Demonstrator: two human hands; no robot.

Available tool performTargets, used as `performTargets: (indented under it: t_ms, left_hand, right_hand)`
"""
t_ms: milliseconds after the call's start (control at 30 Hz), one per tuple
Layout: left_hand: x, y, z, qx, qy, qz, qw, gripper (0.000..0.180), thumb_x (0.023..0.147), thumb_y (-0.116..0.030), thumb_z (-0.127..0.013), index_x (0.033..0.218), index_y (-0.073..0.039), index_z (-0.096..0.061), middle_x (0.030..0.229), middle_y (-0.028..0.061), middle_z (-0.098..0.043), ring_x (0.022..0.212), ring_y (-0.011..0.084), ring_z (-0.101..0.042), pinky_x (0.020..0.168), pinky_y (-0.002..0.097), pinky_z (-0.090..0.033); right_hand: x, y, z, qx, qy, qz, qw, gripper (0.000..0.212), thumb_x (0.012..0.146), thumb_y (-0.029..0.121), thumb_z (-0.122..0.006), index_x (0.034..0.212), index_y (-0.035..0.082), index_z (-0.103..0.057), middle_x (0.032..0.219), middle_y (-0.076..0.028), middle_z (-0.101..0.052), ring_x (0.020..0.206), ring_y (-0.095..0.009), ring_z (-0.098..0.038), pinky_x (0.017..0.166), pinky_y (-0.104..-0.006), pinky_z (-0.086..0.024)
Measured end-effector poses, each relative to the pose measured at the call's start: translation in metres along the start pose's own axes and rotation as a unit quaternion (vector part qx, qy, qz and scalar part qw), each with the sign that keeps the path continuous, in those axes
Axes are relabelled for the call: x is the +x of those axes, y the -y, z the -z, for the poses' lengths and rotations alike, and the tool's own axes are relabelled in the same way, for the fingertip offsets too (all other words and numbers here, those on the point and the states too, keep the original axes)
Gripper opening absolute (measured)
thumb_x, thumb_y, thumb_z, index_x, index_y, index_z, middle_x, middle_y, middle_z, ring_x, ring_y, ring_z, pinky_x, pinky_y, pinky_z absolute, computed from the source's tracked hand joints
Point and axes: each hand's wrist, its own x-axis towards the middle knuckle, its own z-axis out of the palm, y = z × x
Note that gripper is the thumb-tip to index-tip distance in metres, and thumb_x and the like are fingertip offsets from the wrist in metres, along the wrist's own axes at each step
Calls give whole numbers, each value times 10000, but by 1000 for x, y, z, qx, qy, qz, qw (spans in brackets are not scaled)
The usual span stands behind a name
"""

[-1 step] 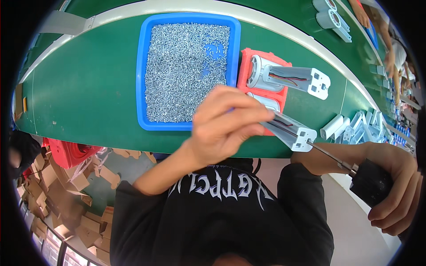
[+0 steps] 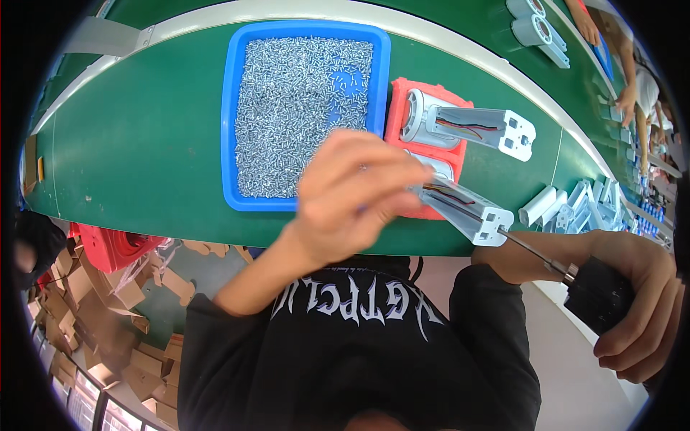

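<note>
Green worktop (image 2: 144, 151) bears one blue rectangular plastic tray (image 2: 228, 122) of countless small silver screws (image 2: 287, 100); beside it, one red foam holder (image 2: 394, 115) cradles two pale cylindrical housings (image 2: 433, 128) with channel-shaped arms (image 2: 516, 136). Blurred, the left hand (image 2: 352, 194) has shifted leftward along the nearer arm, its grip unclear. The right hand (image 2: 647, 302) still clenches one black-handled driver (image 2: 600, 294), its shaft meeting that arm's end plate (image 2: 490, 228).

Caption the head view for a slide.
Right hand holds black-handled driver at pale bracket's end, near blue tray of screws.

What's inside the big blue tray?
Lots of small silver screws, with its blue bottom showing near the right. The left hand hides the lower-right corner; I can't see there.
</note>
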Motion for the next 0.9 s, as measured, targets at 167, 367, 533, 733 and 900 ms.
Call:
performTargets:
  t_ms: [167, 367, 533, 733, 900]
  left_hand:
    - [10, 6, 70, 220, 187, 77, 954, 136, 794, -90, -716, 930, -82, -714, 858, 16, -596, 755, 190, -557, 691, 300, -470]
    - [4, 7, 76, 300, 362, 107, 876, 62, 799, -90, -692, 834, -59, -651, 827, 28, -562, 736, 217, -562, 667, 328, -472]
    - [4, 9, 71, 295, 327, 106, 892, 78, 792, -85, -686, 786, -48, -618, 820, 31, -558, 720, 227, -569, 657, 339, -472]
    - [11, 14, 76, 216, 303, 100, 923, 90, 742, -17, -719, 779, -27, -638, 803, 27, -612, 672, 192, -561, 635, 299, -460]
    - [14, 15, 65, 193, 263, 74, 943, 100, 724, 16, -733, 766, -10, -647, 839, 33, -700, 660, 178, -613, 609, 269, -481]
  right_hand:
    - [3, -31, -8, 4, 7, -16, 1000, 157, 961, 109, -460, 1118, 116, -469, 547, -58, -498, 356, -106, -315, 312, -233, -293]
    - [5, -39, -2, 5, 17, -39, 999, 166, 958, 104, -453, 1123, 124, -464, 541, -61, -492, 355, -104, -297, 312, -231, -275]
    - [9, -48, -4, 6, 26, -60, 998, 175, 956, 100, -447, 1127, 131, -460, 536, -64, -487, 355, -103, -282, 312, -229, -260]
    - [5, -34, -7, 4, 31, -77, 997, 183, 954, 96, -442, 1132, 138, -455, 531, -67, -482, 355, -102, -267, 312, -227, -245]
    - [2, -34, -8, -6, -4, -75, 997, 163, 939, 85, -433, 1087, 148, -464, 522, -66, -466, 368, -96, -221, 321, -226, -202]
